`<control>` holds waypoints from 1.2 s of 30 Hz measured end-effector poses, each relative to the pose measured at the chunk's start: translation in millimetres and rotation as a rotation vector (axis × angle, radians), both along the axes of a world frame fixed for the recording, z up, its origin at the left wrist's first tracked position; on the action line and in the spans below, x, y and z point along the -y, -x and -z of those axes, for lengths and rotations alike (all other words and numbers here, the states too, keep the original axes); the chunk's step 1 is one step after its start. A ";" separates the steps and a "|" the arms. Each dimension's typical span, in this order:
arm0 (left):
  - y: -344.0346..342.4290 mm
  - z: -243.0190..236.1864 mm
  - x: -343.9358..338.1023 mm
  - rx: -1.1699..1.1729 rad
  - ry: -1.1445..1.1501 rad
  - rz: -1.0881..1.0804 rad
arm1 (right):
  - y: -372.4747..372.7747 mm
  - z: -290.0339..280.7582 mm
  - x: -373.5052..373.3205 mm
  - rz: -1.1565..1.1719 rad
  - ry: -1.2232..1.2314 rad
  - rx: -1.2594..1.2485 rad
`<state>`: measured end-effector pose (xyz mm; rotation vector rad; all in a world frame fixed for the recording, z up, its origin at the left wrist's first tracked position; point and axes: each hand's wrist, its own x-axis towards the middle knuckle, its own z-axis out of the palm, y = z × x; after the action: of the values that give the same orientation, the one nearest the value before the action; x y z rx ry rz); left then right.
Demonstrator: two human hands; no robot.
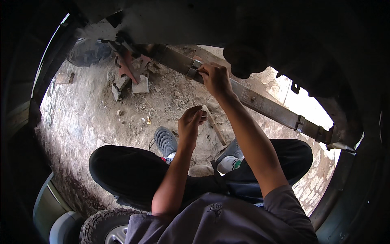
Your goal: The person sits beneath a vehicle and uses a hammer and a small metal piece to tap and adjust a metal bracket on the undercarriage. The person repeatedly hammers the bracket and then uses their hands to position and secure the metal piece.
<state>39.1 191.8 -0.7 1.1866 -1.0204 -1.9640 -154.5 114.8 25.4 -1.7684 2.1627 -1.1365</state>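
Note:
Ahead of me a long flat metal bar (pixel 264 103), like a leaf spring, slopes down from upper left to right. My right hand (pixel 214 78) reaches up to it, fingers pinched at a shiny metal clamp (pixel 194 68) that wraps the bar. Lower and nearer, my left hand (pixel 190 124) hangs in the air over the ground, its fingers curled together. A pale bit shows by its fingertips; whether it is held cannot be made out. Below, between my shoes, lies a wooden stick or tool handle (pixel 217 129), its far end partly hidden behind the left hand.
Dark vehicle bodywork arches overhead and on both sides. A reddish metal stand (pixel 128 67) rises at the far left among broken blocks (pixel 140 84). A second clamp (pixel 300 123) sits along the bar's right part. A tyre (pixel 93 227) is at my lower left. Stones litter the dirt floor.

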 end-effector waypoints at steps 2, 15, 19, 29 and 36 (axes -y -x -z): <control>0.4 -2.3 0.8 0.007 0.005 0.007 | 1.3 -2.9 -8.4 -0.003 -0.045 0.026; 0.2 -5.3 0.6 0.010 -0.017 -0.012 | -19.5 5.7 -18.3 0.237 0.043 0.128; 0.8 -3.1 2.6 -0.009 -0.010 -0.023 | -12.0 13.1 -5.3 0.266 0.031 0.032; 0.0 -3.5 4.2 -0.029 -0.008 -0.020 | -8.7 12.6 5.8 0.284 -0.031 0.083; -2.5 -4.8 0.4 -0.004 -0.029 -0.014 | -18.4 15.7 4.6 0.383 0.049 0.108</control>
<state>41.6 191.4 4.2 1.2021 -0.9823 -1.9749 -136.1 110.2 9.7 -1.3037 2.4906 -1.3376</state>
